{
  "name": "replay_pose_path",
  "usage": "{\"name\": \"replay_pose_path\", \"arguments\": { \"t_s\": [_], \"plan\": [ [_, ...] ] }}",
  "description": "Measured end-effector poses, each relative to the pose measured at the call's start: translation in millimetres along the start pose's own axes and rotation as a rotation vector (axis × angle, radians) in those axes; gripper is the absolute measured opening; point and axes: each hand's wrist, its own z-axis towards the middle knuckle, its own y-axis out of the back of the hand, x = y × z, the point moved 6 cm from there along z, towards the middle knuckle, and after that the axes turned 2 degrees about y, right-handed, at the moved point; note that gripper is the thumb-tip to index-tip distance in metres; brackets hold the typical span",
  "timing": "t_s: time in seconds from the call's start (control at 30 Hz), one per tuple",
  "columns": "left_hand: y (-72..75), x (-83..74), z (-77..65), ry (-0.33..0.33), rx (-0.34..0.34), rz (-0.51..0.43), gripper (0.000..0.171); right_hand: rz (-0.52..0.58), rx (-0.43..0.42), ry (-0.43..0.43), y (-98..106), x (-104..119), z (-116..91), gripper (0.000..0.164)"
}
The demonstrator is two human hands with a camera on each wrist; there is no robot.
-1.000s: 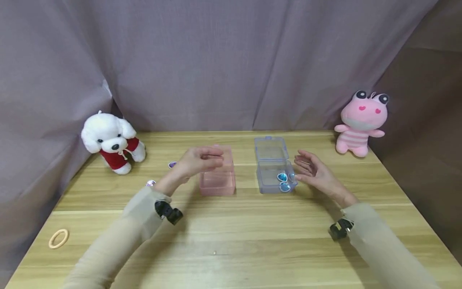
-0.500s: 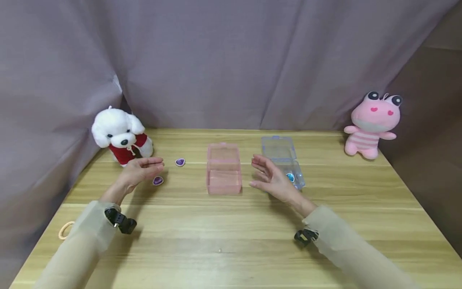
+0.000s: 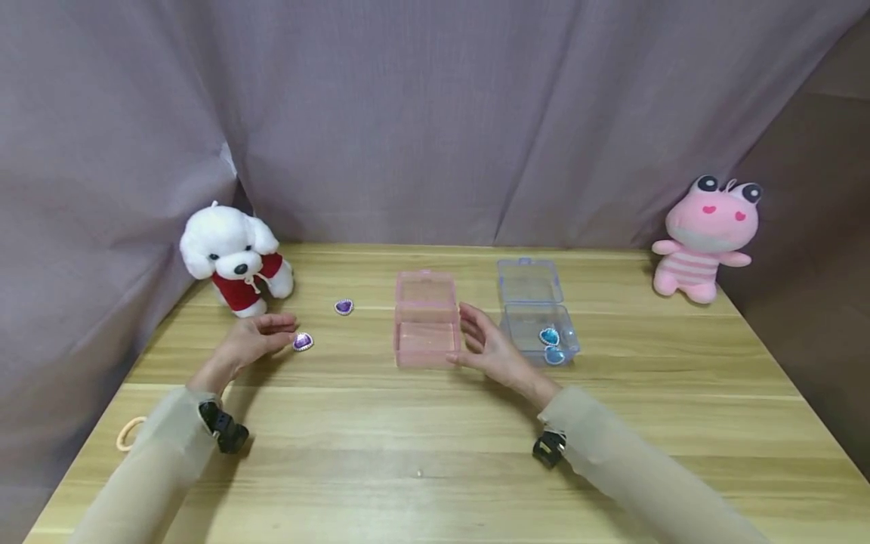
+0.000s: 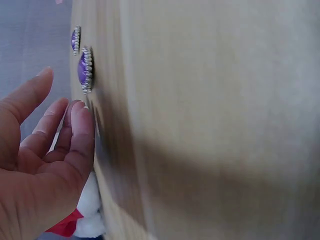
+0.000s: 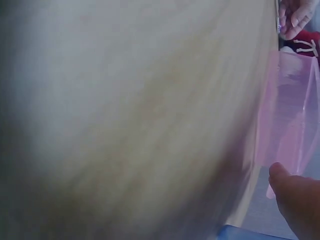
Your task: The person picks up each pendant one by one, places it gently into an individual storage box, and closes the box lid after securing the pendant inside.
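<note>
My left hand [image 3: 248,346] reaches low over the table with its fingers extended, fingertips right at a purple heart-shaped gem [image 3: 303,341] edged in silvery beads. In the left wrist view, a gap shows between the fingers and the nearer gem [image 4: 86,70]. A second purple gem [image 3: 343,307] lies farther back. At the right wall of a pink see-through box [image 3: 427,359], its lid raised, is my right hand [image 3: 499,351], thumb at the front corner and fingers behind. The right wrist view shows its thumb [image 5: 290,192] close by the box's wall.
Just right of my right hand stands a blue see-through box [image 3: 533,311], lid up, with blue heart gems [image 3: 549,336] inside. A white plush dog [image 3: 227,253] sits back left, a pink plush frog [image 3: 700,242] back right. A wooden ring [image 3: 129,434] lies front left.
Both hands have moved left: the left one from over the pink box to the nearer purple gem, the right one from the blue box to the pink box's side.
</note>
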Motion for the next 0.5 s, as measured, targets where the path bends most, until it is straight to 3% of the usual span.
{"name": "replay_pose_path", "arguments": {
  "t_s": [0.23,0.5],
  "plan": [
    [-5.1,3.2,1.1,0.03,-0.027,0.173,0.05,-0.015,-0.01,-0.019,-0.1,-5.8,2.3,0.087],
    [-5.7,4.0,3.0,0.058,-0.064,0.255,0.048,0.024,0.009,0.017,-2.5,-6.0,10.1,0.084]
  ]
}}
